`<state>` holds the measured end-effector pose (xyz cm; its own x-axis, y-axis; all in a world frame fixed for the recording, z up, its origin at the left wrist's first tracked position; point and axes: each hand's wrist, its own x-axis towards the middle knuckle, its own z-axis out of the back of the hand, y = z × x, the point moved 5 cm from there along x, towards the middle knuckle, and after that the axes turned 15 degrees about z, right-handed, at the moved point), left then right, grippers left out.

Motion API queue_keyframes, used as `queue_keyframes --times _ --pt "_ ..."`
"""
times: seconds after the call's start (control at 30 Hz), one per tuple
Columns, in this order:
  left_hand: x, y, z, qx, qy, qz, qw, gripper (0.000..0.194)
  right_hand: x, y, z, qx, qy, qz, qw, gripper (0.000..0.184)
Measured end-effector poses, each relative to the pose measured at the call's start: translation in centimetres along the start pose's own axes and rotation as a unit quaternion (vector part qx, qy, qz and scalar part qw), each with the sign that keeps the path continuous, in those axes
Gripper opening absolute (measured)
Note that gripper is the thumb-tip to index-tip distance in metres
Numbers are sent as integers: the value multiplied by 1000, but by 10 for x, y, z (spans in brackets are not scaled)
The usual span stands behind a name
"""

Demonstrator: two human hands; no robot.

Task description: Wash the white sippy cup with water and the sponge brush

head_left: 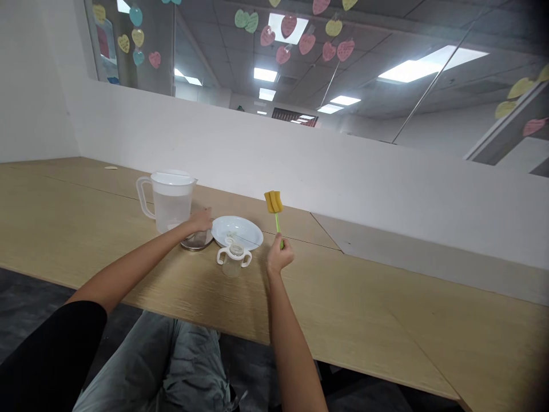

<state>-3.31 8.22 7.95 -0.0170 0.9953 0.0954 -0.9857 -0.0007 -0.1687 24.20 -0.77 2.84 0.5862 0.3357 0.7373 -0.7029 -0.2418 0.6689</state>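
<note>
My right hand [279,256] is closed around the green handle of a bottle brush with a yellow sponge head [273,202], held upright above the table. My left hand [201,221] reaches over a round metal dish [196,246], close to the left rim of a white plate [223,225]. Its fingers are mostly hidden, so whether it grips anything is unclear. A grey shape lies in the metal dish, partly under that hand. In front of the plate stands a small clear baby bottle with two white handles [232,264]. Something small and pale sits on the plate.
A clear plastic pitcher [171,200] with a white lid stands left of the metal dish. The wooden table [364,309] runs along a white wall [240,154] with a window above it. A small pale flat piece [110,167] lies at the far left.
</note>
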Motion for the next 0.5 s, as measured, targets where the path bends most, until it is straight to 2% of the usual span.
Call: queue_keyframes --times 0.1,0.23,0.37,0.5 --pt "0 -33 -1 -13 2 -55 998 51 0 1 1 1 0 5 1000 48" --pt "1 -67 -22 -15 52 -84 995 41 0 1 3 6 3 9 1000 48" --pt "3 -76 -35 -25 60 -63 996 32 0 1 3 1 4 13 1000 49" --pt "4 -72 -29 -57 34 -49 997 36 1 -1 2 -9 4 10 1000 48"
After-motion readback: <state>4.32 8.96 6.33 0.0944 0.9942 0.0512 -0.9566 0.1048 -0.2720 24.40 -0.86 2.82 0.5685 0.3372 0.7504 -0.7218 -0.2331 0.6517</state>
